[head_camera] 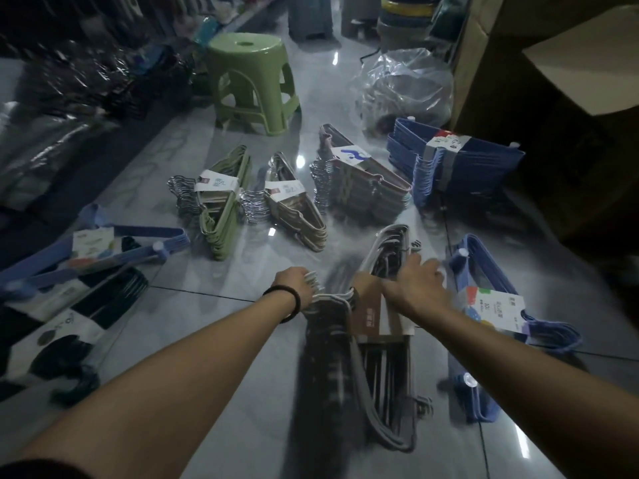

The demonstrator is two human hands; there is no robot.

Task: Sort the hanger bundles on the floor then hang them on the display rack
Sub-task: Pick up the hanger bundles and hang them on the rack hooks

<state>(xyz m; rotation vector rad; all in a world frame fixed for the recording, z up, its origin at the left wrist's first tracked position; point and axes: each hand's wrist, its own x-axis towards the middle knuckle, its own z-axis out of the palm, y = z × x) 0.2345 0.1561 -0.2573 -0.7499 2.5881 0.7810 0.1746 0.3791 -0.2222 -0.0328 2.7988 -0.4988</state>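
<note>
Where the tiled floor (221, 323) lies just before the person, a grey hanger bundle (345, 344) rests flat. The left hand (294, 288) curls its fingers round the bundle's metal hooks. The right hand (413, 288) lies over its brown label, blurred, so its grip cannot be told. A blue bundle (484, 305) lies just beside it, and a green stool (252, 81) stands beyond.

Left hand (296, 288) and right hand (415, 288) on grey hanger bundle (380, 375), tiled floor (207, 271) beneath.

You're on a glossy grey tile floor (224, 278), dim light. Green plastic stool (250, 81) ahead of you; cardboard boxes (570, 81) right.
</note>
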